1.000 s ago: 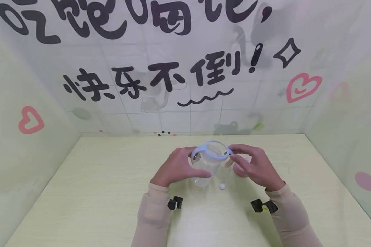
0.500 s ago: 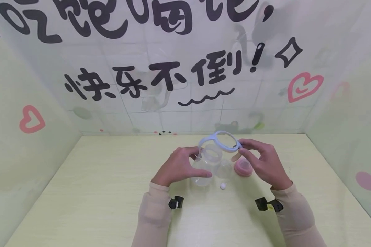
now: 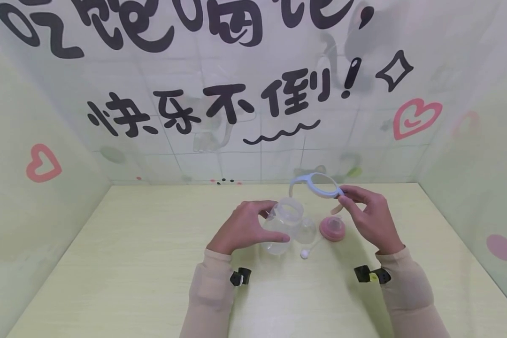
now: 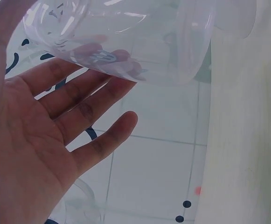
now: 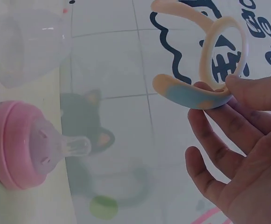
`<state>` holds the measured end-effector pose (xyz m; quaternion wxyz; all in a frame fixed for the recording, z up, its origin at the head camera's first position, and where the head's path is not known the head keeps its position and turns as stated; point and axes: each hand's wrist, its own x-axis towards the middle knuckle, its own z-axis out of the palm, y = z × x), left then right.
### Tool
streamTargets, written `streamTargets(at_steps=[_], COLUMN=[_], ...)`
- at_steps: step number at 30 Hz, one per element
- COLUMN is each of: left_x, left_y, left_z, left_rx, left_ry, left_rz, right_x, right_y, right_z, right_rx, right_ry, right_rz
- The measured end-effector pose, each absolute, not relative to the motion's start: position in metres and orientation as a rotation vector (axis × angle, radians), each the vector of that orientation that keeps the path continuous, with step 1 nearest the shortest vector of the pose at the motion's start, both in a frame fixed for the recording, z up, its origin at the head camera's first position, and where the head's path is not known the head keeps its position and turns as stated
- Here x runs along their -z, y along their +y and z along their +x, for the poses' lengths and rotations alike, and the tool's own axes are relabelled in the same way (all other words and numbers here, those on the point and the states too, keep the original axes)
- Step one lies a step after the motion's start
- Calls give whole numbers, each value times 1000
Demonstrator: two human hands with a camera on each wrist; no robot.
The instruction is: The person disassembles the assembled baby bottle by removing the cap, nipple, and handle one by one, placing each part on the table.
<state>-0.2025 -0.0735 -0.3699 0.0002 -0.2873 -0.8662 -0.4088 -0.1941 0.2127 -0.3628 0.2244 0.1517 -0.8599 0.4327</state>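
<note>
My left hand (image 3: 249, 227) grips a clear baby bottle (image 3: 282, 225) around its body, thumb on the near side and fingers behind. The bottle's top is uncovered and leans slightly right. In the left wrist view the little finger stands free of the bottle (image 4: 135, 42). My right hand (image 3: 369, 216) pinches a bottle handle ring (image 3: 324, 186) by one side, up and right of the bottle mouth. It is pale blue, with two curved grips; in the right wrist view the handle ring (image 5: 205, 60) looks peach with a blue patch.
A pink collar with a clear nipple (image 3: 333, 228) stands on the table (image 3: 131, 263) below my right hand. Between it and the bottle is a clear dome cap (image 3: 306, 231). A straw with a white ball end (image 3: 305, 254) lies in front. A printed wall rises behind.
The handle ring has come up off the bottle's neck and moved right and away with my right hand, uncovering the bottle mouth, cap and pink collar. The left hand holds nearly still.
</note>
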Motion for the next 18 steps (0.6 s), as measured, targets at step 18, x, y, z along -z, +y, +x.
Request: streamTargets(at_steps=[18], left_x=[371], left_y=[-74], left_z=[-203], left_rx=[1270], left_ry=[-2731], left_rz=[-884], right_x=[386], right_y=[239], right_z=[-209], right_rx=[-1053], right_ry=[-2489], right_rz=[266])
